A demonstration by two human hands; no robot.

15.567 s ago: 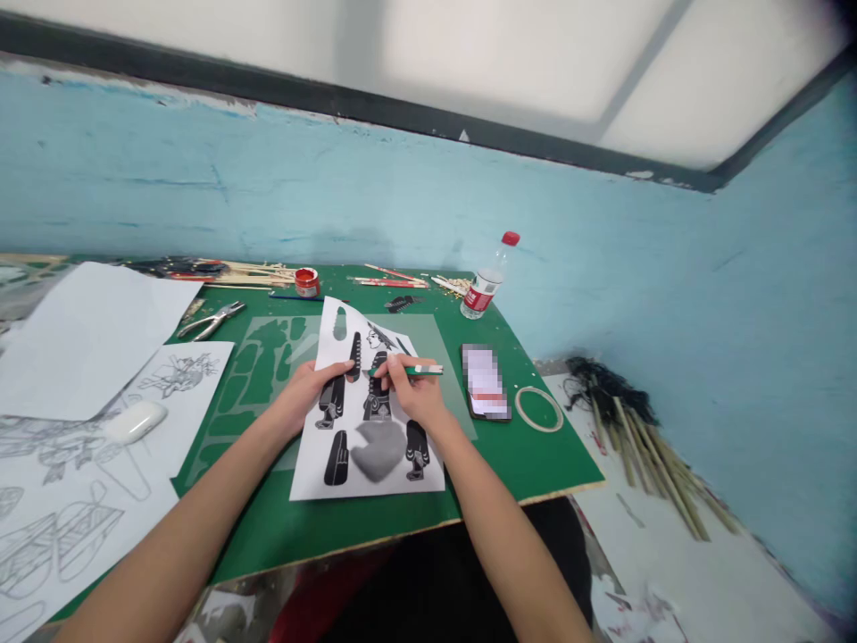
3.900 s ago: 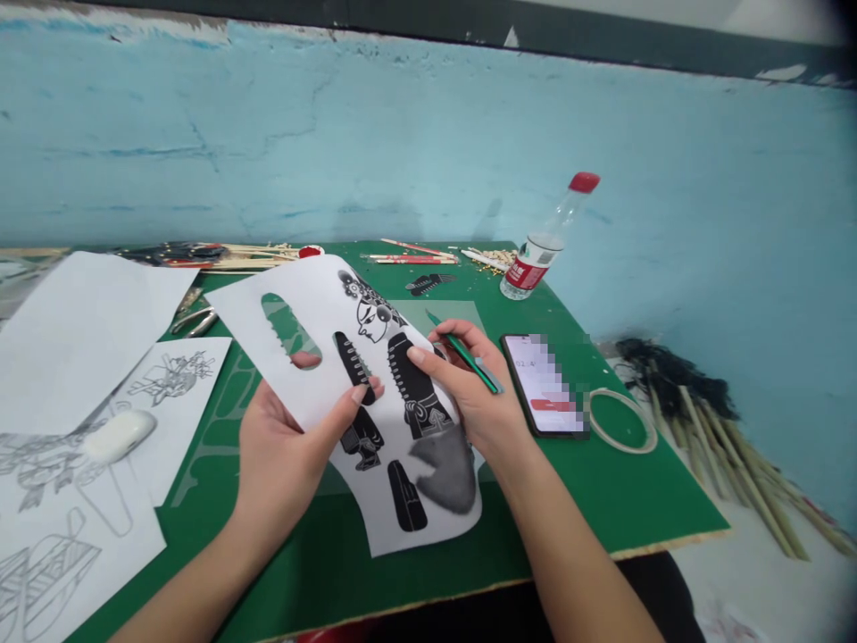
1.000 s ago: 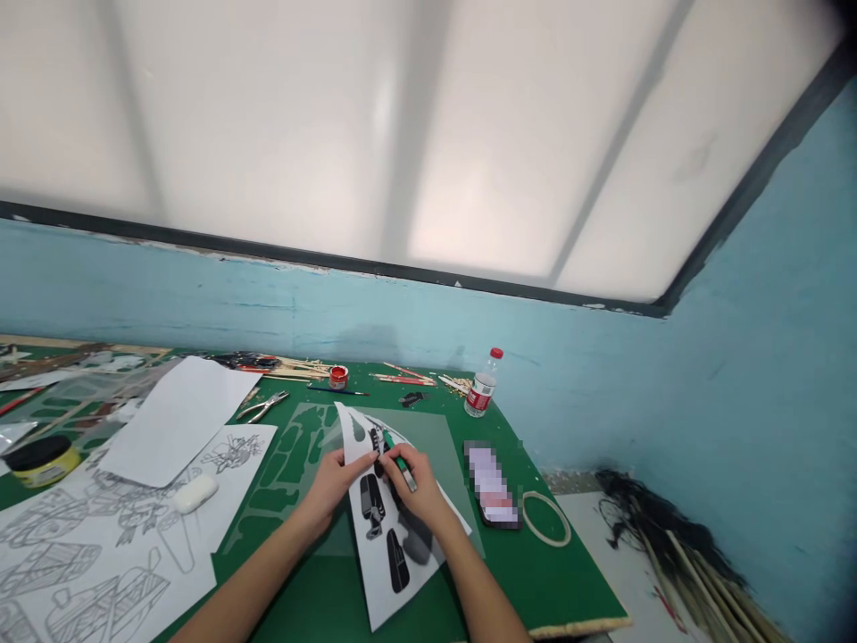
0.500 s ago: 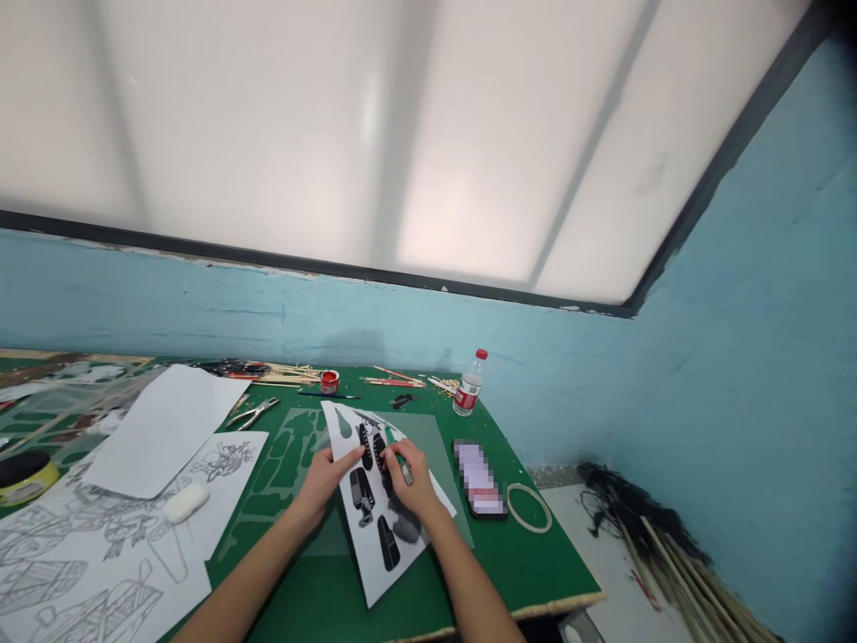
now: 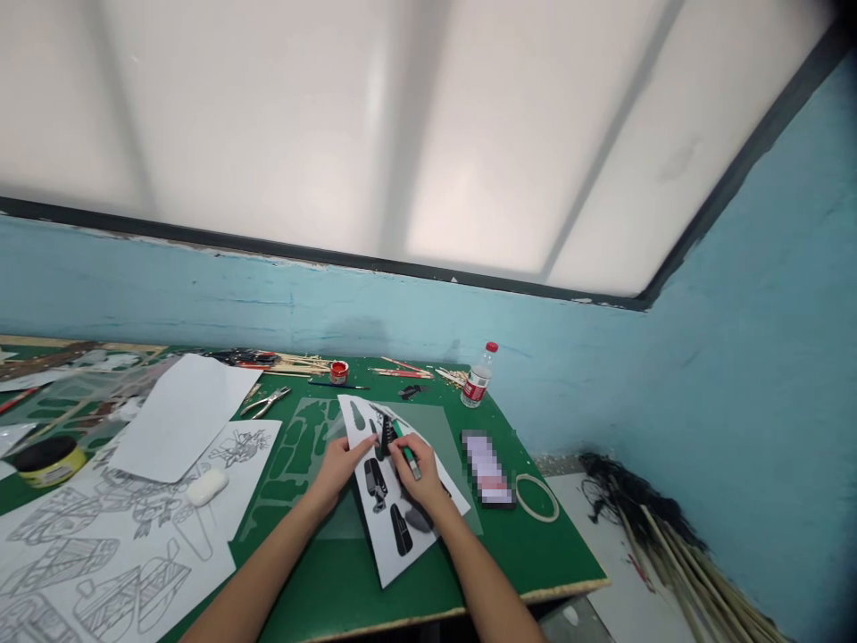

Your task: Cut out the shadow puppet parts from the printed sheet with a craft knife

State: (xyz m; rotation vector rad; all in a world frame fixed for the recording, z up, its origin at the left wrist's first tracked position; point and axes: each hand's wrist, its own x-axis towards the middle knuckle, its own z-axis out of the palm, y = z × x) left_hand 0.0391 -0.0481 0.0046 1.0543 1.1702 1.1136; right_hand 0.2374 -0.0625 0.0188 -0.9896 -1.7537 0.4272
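A white sheet (image 5: 395,558) printed with black and grey shapes is held tilted above the table. My left hand (image 5: 341,469) grips its left edge, thumb on top and fingers underneath. My right hand (image 5: 419,469) is closed around a slim green craft knife (image 5: 407,449), its tip hidden near the fingers. By the right fingertips is a black toothed shape (image 5: 386,432); whether it is loose from the sheet I cannot tell. A leaf-shaped opening near the sheet's top shows green through it. Under the sheet lies a translucent cut-out sheet (image 5: 295,446).
Left are line drawings (image 5: 161,554), a white eraser-like block (image 5: 207,487), a blank sheet (image 5: 191,420), a yellow-black jar (image 5: 50,462) and pliers (image 5: 266,404). Behind stand a red paint pot (image 5: 339,372) and a bottle (image 5: 477,379). Right are a phone (image 5: 486,469) and a ring (image 5: 536,498).
My view has shifted slightly, so the table appears a little higher and to the right. The black toothed shape by my right fingertips has changed angle, and a dark green gap shows beside it.
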